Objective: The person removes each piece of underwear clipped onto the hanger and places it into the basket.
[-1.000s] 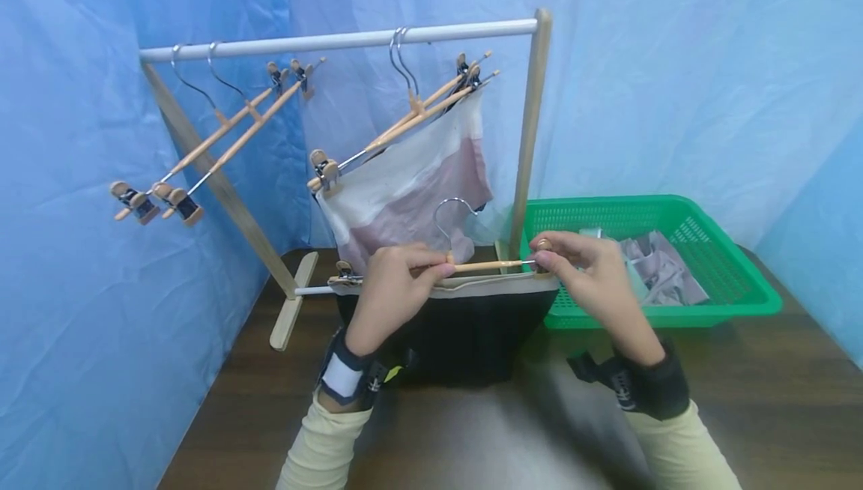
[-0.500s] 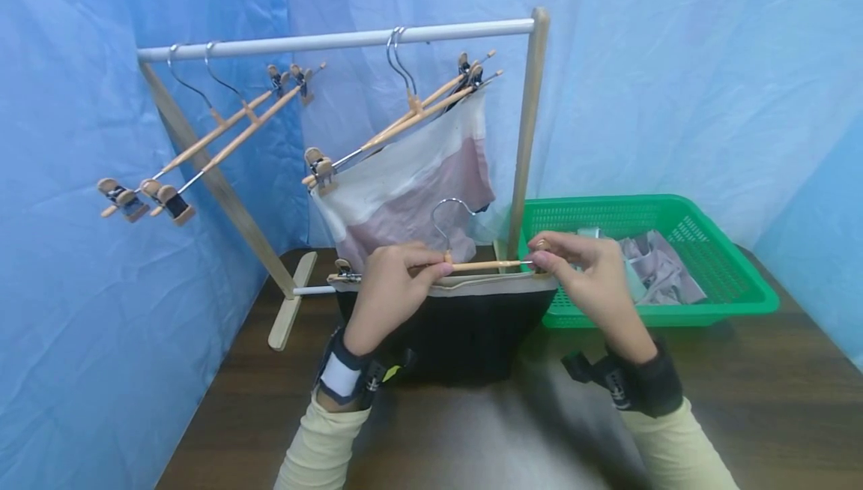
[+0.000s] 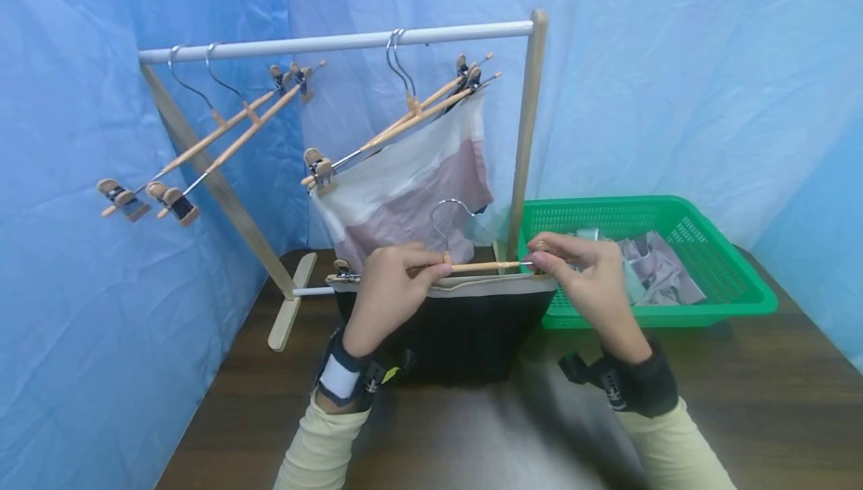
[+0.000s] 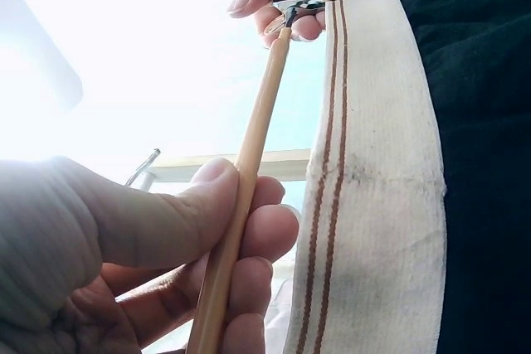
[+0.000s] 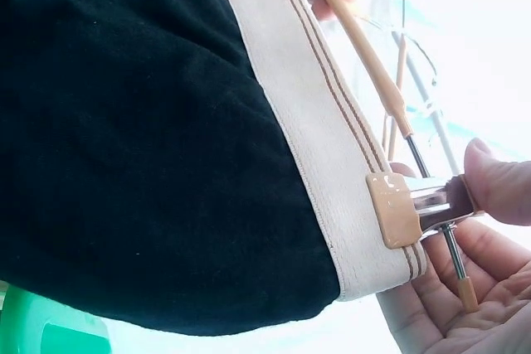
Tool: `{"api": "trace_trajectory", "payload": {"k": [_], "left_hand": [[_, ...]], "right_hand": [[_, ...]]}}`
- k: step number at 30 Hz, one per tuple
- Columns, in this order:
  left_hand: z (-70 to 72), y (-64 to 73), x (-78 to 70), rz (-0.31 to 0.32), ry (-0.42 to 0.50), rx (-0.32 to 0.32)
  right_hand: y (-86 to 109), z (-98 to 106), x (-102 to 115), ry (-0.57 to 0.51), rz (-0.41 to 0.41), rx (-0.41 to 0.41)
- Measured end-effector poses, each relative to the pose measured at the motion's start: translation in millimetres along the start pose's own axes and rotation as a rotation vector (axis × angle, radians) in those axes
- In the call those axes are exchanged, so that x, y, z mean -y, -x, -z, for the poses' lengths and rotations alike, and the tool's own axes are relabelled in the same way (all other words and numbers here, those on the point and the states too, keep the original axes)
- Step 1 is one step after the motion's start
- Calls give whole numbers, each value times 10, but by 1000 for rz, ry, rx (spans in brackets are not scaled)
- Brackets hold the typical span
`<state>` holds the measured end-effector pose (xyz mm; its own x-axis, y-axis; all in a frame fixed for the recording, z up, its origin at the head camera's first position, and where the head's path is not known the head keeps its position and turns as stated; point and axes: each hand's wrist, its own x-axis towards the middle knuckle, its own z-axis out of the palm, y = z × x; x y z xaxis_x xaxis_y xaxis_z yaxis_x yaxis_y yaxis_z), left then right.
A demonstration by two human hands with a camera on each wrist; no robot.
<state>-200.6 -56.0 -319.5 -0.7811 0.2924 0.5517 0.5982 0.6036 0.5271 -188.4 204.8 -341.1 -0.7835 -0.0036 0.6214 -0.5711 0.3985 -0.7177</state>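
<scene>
My left hand (image 3: 398, 288) grips the bar of a tan clip hanger (image 3: 485, 266), thumb on one side and fingers curled round the other in the left wrist view. With my right hand (image 3: 585, 273) I pinch the clip (image 5: 419, 205) near the hanger's right end. That clip's tan jaw lies over the cream waistband (image 5: 299, 113) of a black garment (image 3: 465, 333). Two brown stripes run along the band. Another clip (image 3: 345, 271) sits at the band's left end. The metal hook (image 3: 453, 205) points up, held by nothing.
Behind my hands stands a wooden rack (image 3: 529, 130) with a white rail (image 3: 337, 42). Two bare clip hangers (image 3: 232, 130) hang left; two more hang right, with a white and mauve garment (image 3: 418, 183). A green basket (image 3: 735, 303) holds crumpled cloth (image 3: 657, 269) at right.
Both hands keep the same hold on the hanger and clip. My right wrist has shifted slightly left. The bare hangers at left have swayed a little.
</scene>
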Motion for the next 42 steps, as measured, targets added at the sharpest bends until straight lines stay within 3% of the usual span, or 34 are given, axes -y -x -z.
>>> {"api": "trace_trajectory", "payload": {"k": [17,27,42], "left_hand": [[-12,9,-4,-16,3,-14],[-6,21,-27,-25,10,-22],[-23,58,-80,-38,14,-40]], "right_hand": [[14,-36,-18,-37,50,-54],[35,-33,29,30,69,-81],[97,-7,99,25,76,-119]]}}
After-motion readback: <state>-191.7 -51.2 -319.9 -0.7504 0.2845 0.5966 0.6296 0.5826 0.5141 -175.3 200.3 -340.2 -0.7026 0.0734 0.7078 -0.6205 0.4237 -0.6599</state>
